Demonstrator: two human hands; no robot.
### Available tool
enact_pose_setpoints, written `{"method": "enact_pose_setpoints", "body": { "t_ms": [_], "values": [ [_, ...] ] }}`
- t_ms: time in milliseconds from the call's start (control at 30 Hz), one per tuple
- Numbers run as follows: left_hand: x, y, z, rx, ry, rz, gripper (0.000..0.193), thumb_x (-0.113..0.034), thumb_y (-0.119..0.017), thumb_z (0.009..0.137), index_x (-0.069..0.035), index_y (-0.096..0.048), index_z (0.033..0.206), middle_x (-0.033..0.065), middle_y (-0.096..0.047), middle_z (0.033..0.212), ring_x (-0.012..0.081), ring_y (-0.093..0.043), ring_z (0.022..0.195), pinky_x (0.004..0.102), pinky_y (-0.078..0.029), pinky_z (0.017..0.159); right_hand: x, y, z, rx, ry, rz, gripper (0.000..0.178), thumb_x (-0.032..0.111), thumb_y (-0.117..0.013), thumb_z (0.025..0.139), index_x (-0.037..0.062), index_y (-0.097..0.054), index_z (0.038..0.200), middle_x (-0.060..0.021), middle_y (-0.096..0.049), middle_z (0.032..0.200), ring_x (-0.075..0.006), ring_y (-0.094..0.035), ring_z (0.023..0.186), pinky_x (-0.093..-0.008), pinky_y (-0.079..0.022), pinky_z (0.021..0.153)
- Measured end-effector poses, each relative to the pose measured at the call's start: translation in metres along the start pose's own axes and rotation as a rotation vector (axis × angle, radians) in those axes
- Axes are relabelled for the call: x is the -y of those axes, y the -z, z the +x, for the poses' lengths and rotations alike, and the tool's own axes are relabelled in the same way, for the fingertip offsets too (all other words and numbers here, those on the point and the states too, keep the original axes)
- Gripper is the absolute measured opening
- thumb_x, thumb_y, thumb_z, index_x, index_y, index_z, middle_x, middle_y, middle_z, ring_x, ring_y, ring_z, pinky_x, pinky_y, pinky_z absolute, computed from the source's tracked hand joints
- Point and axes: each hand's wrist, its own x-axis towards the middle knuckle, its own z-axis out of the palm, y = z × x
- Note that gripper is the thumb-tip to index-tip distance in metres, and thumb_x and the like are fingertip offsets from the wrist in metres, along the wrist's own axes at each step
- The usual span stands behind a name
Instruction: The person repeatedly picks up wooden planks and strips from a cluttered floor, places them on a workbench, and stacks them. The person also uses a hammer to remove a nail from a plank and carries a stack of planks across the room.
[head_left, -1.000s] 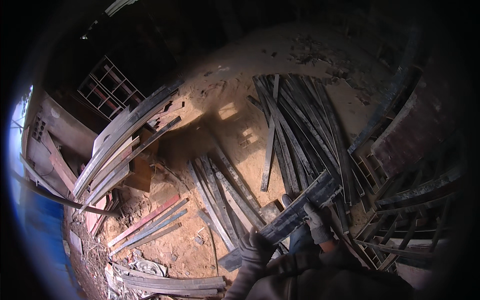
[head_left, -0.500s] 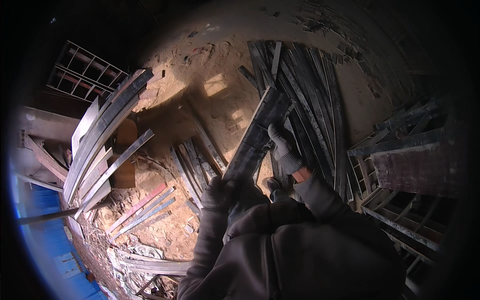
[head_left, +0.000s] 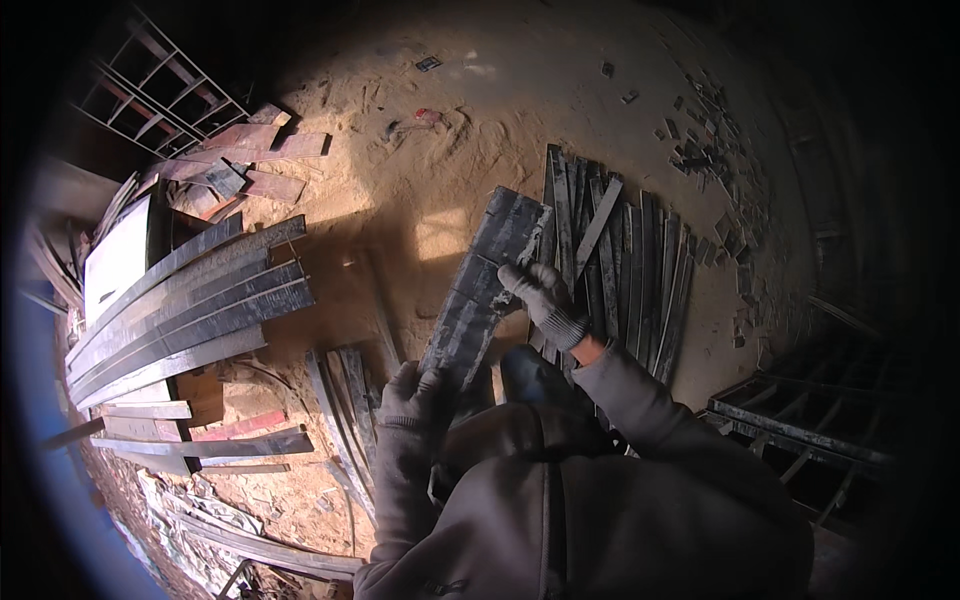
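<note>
Plainly, the long, flat, blackish-grey rectangular board [head_left: 482, 275] is worn: its upper face is streaked with pale smears and crossed by thin lines, and its right edge is rough and whitish. It slants through the middle of the frame, its far end up near the centre. The grey-gloved left hand [head_left: 413, 397] is curled closed around its lower end; the grey-gloved right hand [head_left: 545, 298] is partly closed on its right edge, with one digit laid over the face.

Below lies a tan, sandy floor [head_left: 390, 150] with sunlit patches. Long, narrow, dark strips [head_left: 620, 275] lie bunched right of centre, and a heap of long grey boards [head_left: 190, 315] fills the left. A metal grid frame [head_left: 160, 90] shows at upper left, small dark offcuts [head_left: 705, 155] are scattered at upper right, and dark slatted frames [head_left: 800, 430] sit in shadow at lower right.

Half a second ago the board's far end overlapped the dark strips; now it appears left of them, over sand. Both hands have kept their hold.
</note>
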Motion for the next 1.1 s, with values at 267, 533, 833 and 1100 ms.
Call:
{"method": "enact_pose_setpoints", "body": {
  "t_ms": [267, 533, 833, 1100],
  "values": [
    [0.02, -0.003, 0.174, -0.188, 0.355, -0.221, 0.044, -0.05, -0.072, 0.105, -0.007, -0.078, 0.097, -0.0029, -0.067, 0.078, 0.0097, -0.056, 0.064, 0.029, -0.044, 0.061, 0.034, -0.029, 0.211, 0.285, -0.054, -0.303, 0.042, 0.042, -0.079, 0.101, 0.0011, -0.073, 0.109, -0.0064, -0.076, 0.092, -0.015, -0.072, 0.082, -0.0318, -0.06, 0.077],
    [0.031, -0.05, 0.295, -0.531, 0.595, -0.539, 0.055, -0.058, -0.074, 0.101, -0.003, -0.077, 0.11, 0.0054, -0.075, 0.091, 0.0161, -0.067, 0.075, 0.0312, -0.053, 0.066, -0.05, 0.012, 0.52, 0.483, -0.402, -0.884, 0.039, 0.044, -0.072, 0.104, 0.0052, -0.075, 0.1, -0.0073, -0.078, 0.081, -0.0161, -0.075, 0.076, -0.0336, -0.059, 0.076],
    [0.0, -0.062, 0.341, -1.074, 0.673, -0.34, 0.055, -0.05, -0.09, 0.09, -0.002, -0.072, 0.11, 0.0021, -0.074, 0.089, 0.0107, -0.065, 0.076, 0.0286, -0.054, 0.069, -0.309, 0.076, 0.843, 0.735, -0.045, -1.901, 0.03, 0.026, -0.069, 0.095, 0.0054, -0.068, 0.116, -0.0272, -0.075, 0.109, -0.0452, -0.075, 0.103, -0.0541, -0.06, 0.09],
    [-0.025, -0.065, 0.374, -1.306, 0.774, -0.311, 0.06, -0.038, -0.097, 0.086, 0.001, -0.066, 0.118, 0.0081, -0.077, 0.107, 0.0146, -0.071, 0.093, 0.0312, -0.058, 0.086, -0.38, 0.078, 0.891, 0.844, 0.043, -2.29, 0.033, 0.023, -0.075, 0.091, 0.0027, -0.07, 0.117, -0.0241, -0.077, 0.11, -0.0393, -0.078, 0.105, -0.0478, -0.063, 0.092]
  ]
}}
